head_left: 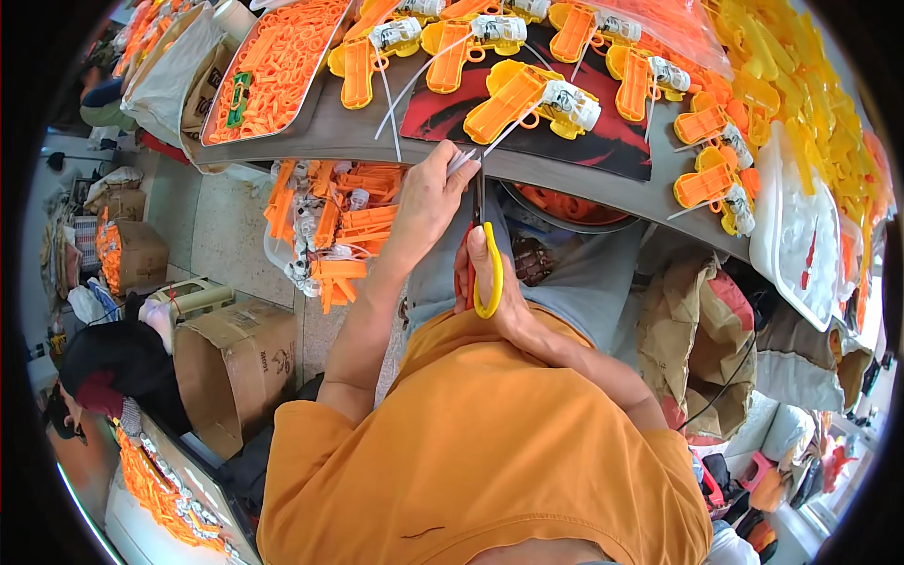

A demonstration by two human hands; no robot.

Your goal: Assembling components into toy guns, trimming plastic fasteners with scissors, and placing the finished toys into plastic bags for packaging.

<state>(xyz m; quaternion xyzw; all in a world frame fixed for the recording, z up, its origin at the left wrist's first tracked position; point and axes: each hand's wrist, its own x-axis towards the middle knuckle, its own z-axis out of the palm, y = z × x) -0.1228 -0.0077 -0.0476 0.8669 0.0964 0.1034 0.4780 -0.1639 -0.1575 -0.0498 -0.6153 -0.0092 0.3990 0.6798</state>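
Observation:
My left hand [429, 200] is closed, pinching thin white plastic strips [461, 162] between thumb and fingers at the table's near edge. My right hand [509, 299] grips scissors [497, 271] with yellow and red handles. Their dark blades point away from me and reach up beside the left fingertips, close to the strips; whether they touch them I cannot tell. Just beyond lies an orange and yellow toy gun [513, 102] with a clear-and-white cylinder, a white strip running from it toward my hands. It rests on a black and red mat [612, 155].
Several similar toy guns [358, 75] lie across the grey table [330, 137]. A tray [209, 141] of small orange parts stands at left, a white tray [796, 268] at right beside heaped yellow pieces [800, 85]. Orange parts [334, 226] sit below the table edge; a cardboard box [250, 367] stands lower left.

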